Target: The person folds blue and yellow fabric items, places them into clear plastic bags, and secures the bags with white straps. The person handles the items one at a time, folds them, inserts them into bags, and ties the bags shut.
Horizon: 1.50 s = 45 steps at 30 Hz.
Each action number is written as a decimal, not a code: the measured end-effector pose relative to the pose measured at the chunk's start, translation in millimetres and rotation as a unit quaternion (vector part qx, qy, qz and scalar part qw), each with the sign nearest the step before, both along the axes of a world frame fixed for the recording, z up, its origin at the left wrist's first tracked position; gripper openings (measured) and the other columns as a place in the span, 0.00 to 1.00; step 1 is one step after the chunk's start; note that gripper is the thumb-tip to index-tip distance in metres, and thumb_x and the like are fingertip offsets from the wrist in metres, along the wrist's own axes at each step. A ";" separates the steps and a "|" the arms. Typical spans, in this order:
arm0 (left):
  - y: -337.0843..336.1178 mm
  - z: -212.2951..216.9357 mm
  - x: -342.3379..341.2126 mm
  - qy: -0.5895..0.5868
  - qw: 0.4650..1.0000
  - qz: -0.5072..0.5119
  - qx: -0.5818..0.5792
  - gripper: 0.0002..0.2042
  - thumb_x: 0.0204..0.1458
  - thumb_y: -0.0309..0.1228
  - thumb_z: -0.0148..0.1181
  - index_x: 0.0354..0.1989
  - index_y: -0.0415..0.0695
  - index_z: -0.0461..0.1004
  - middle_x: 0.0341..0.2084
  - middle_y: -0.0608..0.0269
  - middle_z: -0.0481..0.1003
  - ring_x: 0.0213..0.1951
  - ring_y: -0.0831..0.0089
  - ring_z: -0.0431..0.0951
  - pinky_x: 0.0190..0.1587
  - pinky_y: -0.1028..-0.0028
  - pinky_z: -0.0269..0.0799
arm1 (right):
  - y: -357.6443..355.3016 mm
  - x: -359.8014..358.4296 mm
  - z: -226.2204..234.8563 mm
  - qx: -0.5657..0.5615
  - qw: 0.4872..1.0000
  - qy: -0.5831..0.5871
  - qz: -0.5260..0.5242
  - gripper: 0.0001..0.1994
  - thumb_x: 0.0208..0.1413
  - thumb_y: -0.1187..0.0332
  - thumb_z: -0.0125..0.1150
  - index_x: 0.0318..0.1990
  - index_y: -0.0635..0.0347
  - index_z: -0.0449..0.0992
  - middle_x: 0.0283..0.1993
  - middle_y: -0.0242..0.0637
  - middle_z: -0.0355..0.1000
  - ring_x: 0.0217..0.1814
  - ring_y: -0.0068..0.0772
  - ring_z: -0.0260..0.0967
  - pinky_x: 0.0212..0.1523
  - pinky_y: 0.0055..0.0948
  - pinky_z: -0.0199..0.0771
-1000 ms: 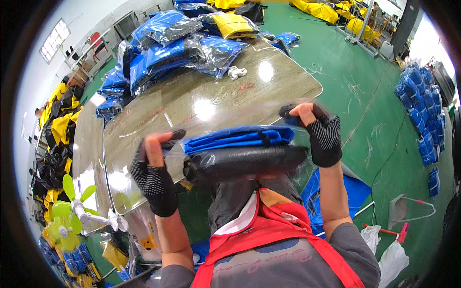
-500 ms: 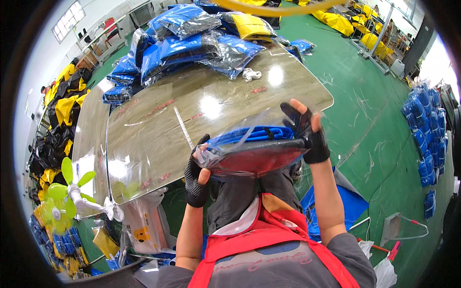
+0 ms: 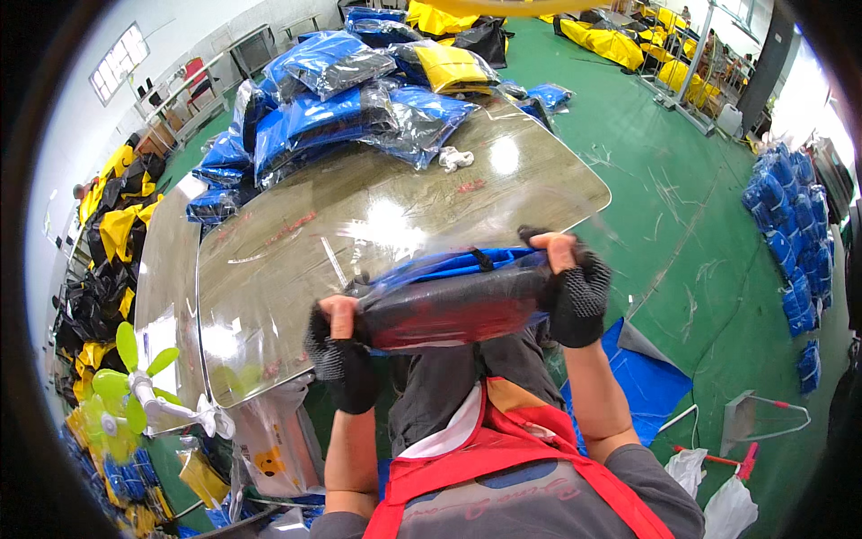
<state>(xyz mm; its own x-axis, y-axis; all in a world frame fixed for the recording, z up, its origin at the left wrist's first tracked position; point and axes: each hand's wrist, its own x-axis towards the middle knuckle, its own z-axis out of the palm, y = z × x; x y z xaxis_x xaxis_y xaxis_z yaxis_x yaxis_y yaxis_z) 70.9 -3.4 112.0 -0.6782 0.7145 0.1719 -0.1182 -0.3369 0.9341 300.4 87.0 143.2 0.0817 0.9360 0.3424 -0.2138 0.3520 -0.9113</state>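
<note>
Now the bundle (image 3: 453, 301), a folded blue-and-black item in a clear bag, sits lower and nearer the body than a second ago, at the near table (image 3: 296, 260) edge; the left hand (image 3: 337, 355) and right hand (image 3: 575, 287), both in dark fingerless gloves, are each closed on one end of it, so the bagged piece looks gathered and under control. Beyond, the shiny tabletop is bare in the middle, with a white rag (image 3: 455, 159) and heaped blue and yellow bags (image 3: 359, 99) at its far end. Farther off: green floor (image 3: 700, 225), a green fan (image 3: 135, 395) at left, stacked blue packs (image 3: 790, 234) at right.
</note>
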 end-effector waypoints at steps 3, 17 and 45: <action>8.3 52.8 -7.5 0.138 0.990 0.004 -0.008 0.10 0.58 0.35 0.52 0.29 0.42 0.69 0.21 0.69 0.67 0.23 0.79 0.65 0.29 0.80 0.60 | 9.1 5.9 39.7 0.103 0.980 -0.161 -0.059 0.12 0.61 0.65 0.52 0.36 0.65 0.77 0.36 0.36 0.77 0.37 0.23 0.71 0.43 0.25 0.69; 117.5 -142.4 -102.5 -0.180 0.969 -0.141 -0.088 0.10 0.57 0.36 0.52 0.35 0.41 0.71 0.31 0.56 0.76 0.30 0.69 0.76 0.31 0.73 0.72 | 162.3 -49.0 -182.5 -0.257 0.947 -0.126 0.145 0.17 0.57 0.57 0.54 0.31 0.64 0.78 0.25 0.34 0.72 0.25 0.26 0.68 0.29 0.27 0.67; 170.1 -88.2 -132.4 -0.089 0.955 -0.255 -0.120 0.18 0.59 0.35 0.48 0.50 0.33 0.68 0.39 0.51 0.76 0.40 0.64 0.78 0.44 0.66 0.75 | 235.0 -177.8 -84.1 0.241 0.880 -0.374 0.167 0.08 0.53 0.66 0.52 0.31 0.60 0.74 0.29 0.45 0.74 0.31 0.45 0.73 0.36 0.39 0.74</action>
